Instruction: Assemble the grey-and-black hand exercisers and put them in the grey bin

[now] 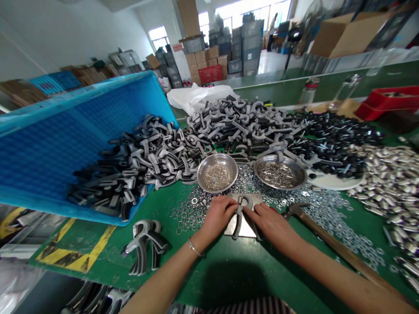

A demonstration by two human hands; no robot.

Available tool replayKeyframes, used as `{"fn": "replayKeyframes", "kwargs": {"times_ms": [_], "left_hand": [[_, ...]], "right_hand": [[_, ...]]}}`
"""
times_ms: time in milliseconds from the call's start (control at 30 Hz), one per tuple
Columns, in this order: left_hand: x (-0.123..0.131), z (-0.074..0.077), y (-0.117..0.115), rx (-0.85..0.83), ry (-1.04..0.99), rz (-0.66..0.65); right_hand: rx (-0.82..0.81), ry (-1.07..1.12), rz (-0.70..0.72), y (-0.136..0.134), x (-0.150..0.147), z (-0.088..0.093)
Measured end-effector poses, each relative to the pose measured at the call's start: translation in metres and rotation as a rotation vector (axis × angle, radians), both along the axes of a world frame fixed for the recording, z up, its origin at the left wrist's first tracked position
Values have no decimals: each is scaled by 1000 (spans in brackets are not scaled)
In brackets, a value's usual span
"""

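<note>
Apparently both hands are busy with fine finger work on a grey-and-black two-handled piece with a curved head and a small metal coil (239, 213). It lies over a flat, pale metal plate (230, 229), inward from the middle of the near edge of the green table (113, 261). The bare left hand (220, 214) has its thumb and fingertips nearly closed, pinching the piece beside the coil. The bare right hand (270, 220) has its fingers partly curled onto the opposite side, index fingertip against the grey body. I take the step to be steadying or seating parts around that coil; the next move calls for a firm hold on both sides, the handles kept from twisting on the plate. A wooden-handled claw hammer (330, 237) lies just beside the right forearm, slanting toward the table's near right corner; neither hand touches it.

Several details are hard to make out. The right hand covers most of one handle, and whether the fingers underneath press on it cannot be told. What the left fingertips pinch beyond the grey body is too small to read. The hammer's far end is hidden behind the right forearm or cut off.
</note>
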State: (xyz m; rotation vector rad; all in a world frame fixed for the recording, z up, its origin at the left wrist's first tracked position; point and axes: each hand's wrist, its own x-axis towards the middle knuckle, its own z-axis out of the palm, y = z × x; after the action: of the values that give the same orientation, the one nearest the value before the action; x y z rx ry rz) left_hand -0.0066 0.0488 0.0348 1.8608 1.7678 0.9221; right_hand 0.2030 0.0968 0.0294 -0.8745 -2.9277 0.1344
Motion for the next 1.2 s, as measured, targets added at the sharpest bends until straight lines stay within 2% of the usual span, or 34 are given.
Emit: {"fn": "replayKeyframes", "kwargs": {"times_ms": [133, 300, 433, 533, 700, 800, 933, 1133, 1200], "left_hand": [[7, -12, 6, 58, 285, -56], [12, -21, 8, 143, 480, -85], [11, -24, -2, 230, 593, -187], [7, -27, -14, 256, 652, -245], [5, -30, -25, 200, 669, -259], [7, -30, -23, 120, 539, -193], [11, -25, -21, 32, 365, -95], [11, -27, -28, 127, 602, -199], [9, -28, -28, 142, 619, -219]], "right_hand": [[-67, 54, -32, -1, 1, -3], [-249, 270, -70, 4, 6, -13], [-445, 552, -290, 1, 16, -22], [-592, 632, -469, -10, 29, -26], [-794, 713, -609, -33, 43, -24], [-966, 803, -654, -41, 43, -17], [-1172, 906, -629, -49, 42, -8], [-1265, 976, -686, -62, 40, -12], [-1322, 1041, -702, -67, 38, -14]]}}
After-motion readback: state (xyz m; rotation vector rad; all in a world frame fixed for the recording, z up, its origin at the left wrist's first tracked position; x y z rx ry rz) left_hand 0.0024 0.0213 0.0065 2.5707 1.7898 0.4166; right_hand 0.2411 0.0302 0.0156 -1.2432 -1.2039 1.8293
